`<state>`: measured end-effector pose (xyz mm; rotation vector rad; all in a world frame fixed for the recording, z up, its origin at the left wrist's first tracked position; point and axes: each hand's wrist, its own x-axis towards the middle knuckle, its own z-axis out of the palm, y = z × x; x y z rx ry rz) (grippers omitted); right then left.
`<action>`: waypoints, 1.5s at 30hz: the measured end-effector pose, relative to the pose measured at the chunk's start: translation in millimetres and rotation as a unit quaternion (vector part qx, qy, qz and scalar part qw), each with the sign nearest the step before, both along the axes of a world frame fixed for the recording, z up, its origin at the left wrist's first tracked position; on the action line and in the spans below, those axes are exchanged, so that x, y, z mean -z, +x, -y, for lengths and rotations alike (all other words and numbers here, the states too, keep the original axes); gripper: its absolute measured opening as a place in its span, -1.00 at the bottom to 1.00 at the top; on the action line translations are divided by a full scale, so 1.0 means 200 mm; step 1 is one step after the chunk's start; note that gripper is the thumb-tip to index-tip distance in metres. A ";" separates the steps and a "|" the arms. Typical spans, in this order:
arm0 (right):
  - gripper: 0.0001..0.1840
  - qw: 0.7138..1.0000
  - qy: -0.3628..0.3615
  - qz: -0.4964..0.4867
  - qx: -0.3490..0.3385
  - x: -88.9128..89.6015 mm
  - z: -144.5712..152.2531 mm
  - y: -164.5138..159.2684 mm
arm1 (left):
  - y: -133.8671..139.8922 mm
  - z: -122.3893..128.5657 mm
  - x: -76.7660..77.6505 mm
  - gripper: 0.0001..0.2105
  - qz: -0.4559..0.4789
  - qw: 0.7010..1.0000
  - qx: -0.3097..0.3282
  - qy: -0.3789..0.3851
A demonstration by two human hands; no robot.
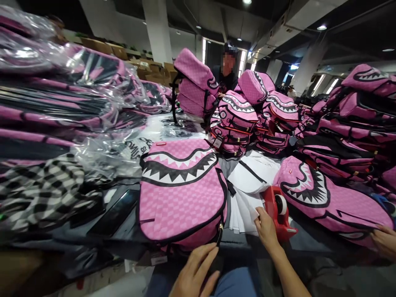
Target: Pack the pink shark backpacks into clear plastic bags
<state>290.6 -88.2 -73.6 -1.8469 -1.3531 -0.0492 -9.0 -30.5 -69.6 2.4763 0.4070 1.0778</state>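
A pink checkered backpack (182, 206) with a black-and-white shark-mouth print lies front up before me. By its lower right corner is my left hand (198, 268), with thumb and fingers apart and fingertips close to the dangling zipper pull (220, 231); whether they touch it I cannot tell. My right hand (266, 231) has its thumb and fingertips closed at the right edge of a pile of white paper sheets (244, 210), seemingly pinching one sheet. Just beside that hand stands a red tape dispenser (276, 206) with a white roll.
Another person's hand (385, 239) rests on a pink backpack (334, 198) at right. Stacked backpacks (236, 119) stand behind, near a person (227, 72). Plastic-wrapped backpacks (55, 99) pile up at left, above a checked cloth (46, 189) and a black phone-like slab (114, 212).
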 end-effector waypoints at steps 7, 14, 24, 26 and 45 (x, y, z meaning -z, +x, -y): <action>-0.77 0.988 0.079 -0.048 -0.120 0.02 0.16 -0.53 | 0.37 0.14 0.08 -0.23 0.063 0.910 -0.008 -0.409; -0.56 0.964 0.064 0.080 -0.244 -0.17 0.19 -0.37 | 0.19 0.14 -0.04 -0.61 0.059 0.952 0.053 -0.297; -0.88 0.912 0.076 0.148 -0.374 -0.19 -0.21 -0.28 | -0.18 0.08 -0.03 -0.78 0.149 0.936 -0.228 -0.225; -0.86 0.908 0.068 0.169 -0.377 -0.22 -0.21 -0.31 | -0.19 0.04 0.00 -0.72 0.181 0.878 -0.272 -0.350; -0.49 0.898 0.106 0.180 -0.386 -0.03 -0.08 -0.44 | -0.11 0.03 -0.13 -0.88 0.111 0.962 -0.227 0.101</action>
